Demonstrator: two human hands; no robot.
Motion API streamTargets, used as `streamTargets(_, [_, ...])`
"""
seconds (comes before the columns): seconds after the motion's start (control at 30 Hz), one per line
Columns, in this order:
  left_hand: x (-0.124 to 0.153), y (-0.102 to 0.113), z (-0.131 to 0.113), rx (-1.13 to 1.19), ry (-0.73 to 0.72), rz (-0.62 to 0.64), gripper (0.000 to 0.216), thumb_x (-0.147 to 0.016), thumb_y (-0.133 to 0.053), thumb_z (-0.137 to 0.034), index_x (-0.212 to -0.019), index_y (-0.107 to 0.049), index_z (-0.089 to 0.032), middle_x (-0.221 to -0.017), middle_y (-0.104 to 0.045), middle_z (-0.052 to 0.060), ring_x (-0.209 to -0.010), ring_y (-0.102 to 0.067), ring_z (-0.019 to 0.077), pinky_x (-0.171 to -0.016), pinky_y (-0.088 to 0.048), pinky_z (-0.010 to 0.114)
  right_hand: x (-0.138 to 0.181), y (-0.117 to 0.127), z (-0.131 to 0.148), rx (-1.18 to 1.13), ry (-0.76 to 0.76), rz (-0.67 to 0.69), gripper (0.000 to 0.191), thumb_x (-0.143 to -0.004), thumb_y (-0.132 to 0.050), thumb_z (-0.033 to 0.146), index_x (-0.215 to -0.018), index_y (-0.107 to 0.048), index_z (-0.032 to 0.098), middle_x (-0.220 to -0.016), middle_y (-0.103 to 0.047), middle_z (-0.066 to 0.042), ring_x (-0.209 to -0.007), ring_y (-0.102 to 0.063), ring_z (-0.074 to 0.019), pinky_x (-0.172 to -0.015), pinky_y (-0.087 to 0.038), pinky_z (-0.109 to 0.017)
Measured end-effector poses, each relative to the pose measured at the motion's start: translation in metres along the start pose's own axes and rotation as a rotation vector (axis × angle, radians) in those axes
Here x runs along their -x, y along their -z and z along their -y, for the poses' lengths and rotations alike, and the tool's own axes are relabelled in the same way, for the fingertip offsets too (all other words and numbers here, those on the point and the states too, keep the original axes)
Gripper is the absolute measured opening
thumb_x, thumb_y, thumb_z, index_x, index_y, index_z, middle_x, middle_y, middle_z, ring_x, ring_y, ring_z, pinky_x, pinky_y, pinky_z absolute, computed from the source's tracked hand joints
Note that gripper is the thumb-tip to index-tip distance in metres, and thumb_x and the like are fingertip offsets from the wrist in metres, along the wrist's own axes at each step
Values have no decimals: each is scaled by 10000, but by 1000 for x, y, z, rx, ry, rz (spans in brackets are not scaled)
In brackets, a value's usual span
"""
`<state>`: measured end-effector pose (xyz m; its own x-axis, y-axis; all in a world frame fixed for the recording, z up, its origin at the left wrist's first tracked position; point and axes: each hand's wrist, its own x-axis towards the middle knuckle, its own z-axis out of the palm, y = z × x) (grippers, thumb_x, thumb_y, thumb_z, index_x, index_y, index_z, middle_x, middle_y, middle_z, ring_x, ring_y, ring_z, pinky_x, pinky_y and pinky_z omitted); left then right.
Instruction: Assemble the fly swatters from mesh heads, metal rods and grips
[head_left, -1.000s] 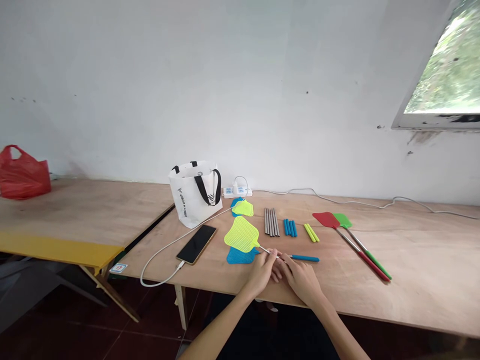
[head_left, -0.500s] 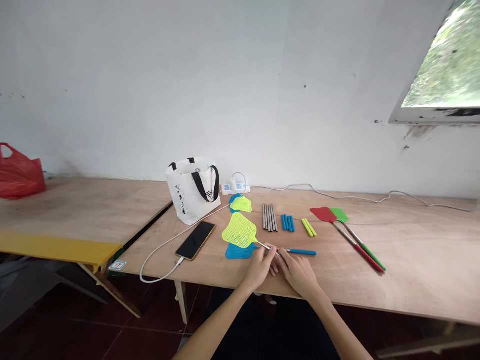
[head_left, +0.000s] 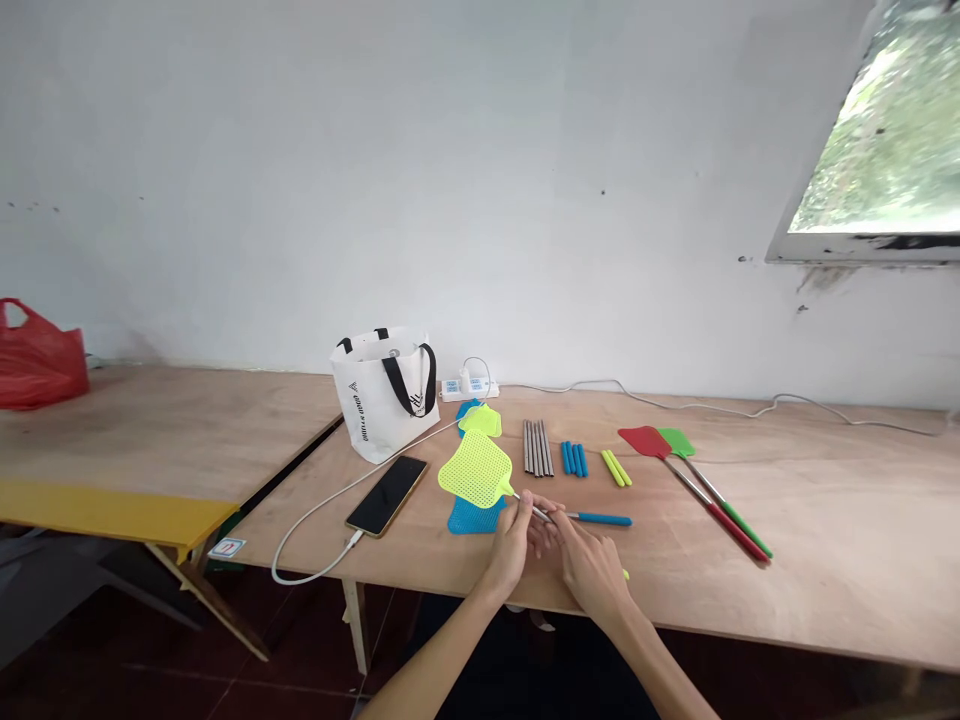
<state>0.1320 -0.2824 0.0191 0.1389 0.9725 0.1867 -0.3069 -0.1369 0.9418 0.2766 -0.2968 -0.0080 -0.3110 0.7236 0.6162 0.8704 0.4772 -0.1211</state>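
A yellow fly swatter [head_left: 478, 470] has its perforated head pointing away to the left. My left hand [head_left: 511, 548] pinches its metal rod, and my right hand [head_left: 594, 570] is closed around the rod's near end. A yellow tip [head_left: 626, 574] pokes out past my right hand; the rest of that piece is hidden. Beneath lies a blue fly swatter [head_left: 472, 516] with its blue handle [head_left: 604, 519] reaching right. Beyond my hands are several metal tubes [head_left: 538, 448], several blue handle grips [head_left: 574, 459] and two yellow grips [head_left: 616, 468].
Red [head_left: 646, 441] and green [head_left: 679, 442] fly swatters lie at right. Loose yellow [head_left: 482, 420] and blue swatter heads lie near a power strip [head_left: 480, 388]. At left are a phone [head_left: 387, 496] on a white cable and a white bag [head_left: 375, 400]. A gap separates the tables.
My fingers have shifted on the rod, and a yellow tip now shows beside my right hand. The yellow swatter's head has turned slightly. The whole view has shifted a little.
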Motion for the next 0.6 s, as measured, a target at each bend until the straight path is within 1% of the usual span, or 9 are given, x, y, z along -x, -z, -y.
streamTargets(0.07, [-2,4,-14,79,-6,-74,569,-881,-554,-713,-771,-595,-156,-778,-719,86,-442,-542,102,-404,-397,206,-1,7,-4,-1,21,-21,257,-990,-381,156,-1034,-626,218,-840,-757,-52,-605,-665,-155,-525,-313,-251])
streamTargets(0.13, [-5,15,-33,144,-57,-185,541,-861,-599,-703,-755,-535,-177,-766,-714,60,-404,-494,83,-397,-380,208,-2,18,-18,-9,43,-11,253,-1027,-382,215,-927,-614,228,-760,-726,-31,-602,-655,-153,-538,-300,-254])
streamTargets(0.17, [-7,25,-45,165,-96,-220,524,-847,-642,-679,-744,-510,-183,-765,-706,48,-416,-493,80,-399,-367,202,-2,24,-28,-18,50,6,263,-1039,-384,246,-895,-603,233,-733,-711,-18,-601,-649,-151,-543,-296,-254])
streamTargets(0.23, [-11,48,-70,194,-199,-292,522,-826,-698,-647,-711,-481,-186,-695,-650,5,-419,-470,71,-399,-358,197,-1,35,-53,-48,56,32,285,-1047,-376,269,-855,-584,238,-667,-668,4,-582,-630,-149,-544,-291,-255])
streamTargets(0.3, [-14,75,-94,263,-281,-387,529,-799,-746,-624,-697,-453,-195,-621,-561,-44,-431,-455,73,-414,-386,198,1,42,-79,-82,71,16,316,-1049,-345,253,-848,-588,232,-663,-649,1,-595,-624,-149,-563,-320,-248])
streamTargets(0.37, [-15,99,-112,339,-339,-469,517,-813,-757,-589,-697,-441,-197,-592,-481,-71,-437,-424,68,-414,-386,191,4,43,-99,-80,76,-8,334,-1045,-340,254,-834,-598,225,-673,-643,-10,-608,-617,-152,-581,-347,-248])
streamTargets(0.43, [-14,113,-123,397,-340,-518,490,-842,-753,-548,-704,-441,-195,-592,-440,-83,-424,-381,59,-402,-373,186,6,41,-109,-70,64,-24,333,-1036,-354,267,-831,-612,224,-681,-645,-18,-617,-613,-160,-589,-363,-254])
streamTargets(0.47, [-14,117,-125,414,-339,-536,481,-858,-743,-536,-706,-439,-195,-591,-427,-86,-416,-362,55,-396,-362,184,6,39,-111,-74,53,-26,329,-1033,-358,275,-841,-621,225,-697,-655,-24,-628,-617,-165,-593,-372,-258])
streamTargets(0.6, [-14,113,-122,400,-373,-551,467,-890,-707,-536,-704,-448,-194,-569,-422,-88,-407,-361,53,-404,-350,177,8,36,-113,-184,-29,41,330,-1035,-360,352,-880,-627,234,-790,-693,-50,-708,-648,-198,-638,-437,-287])
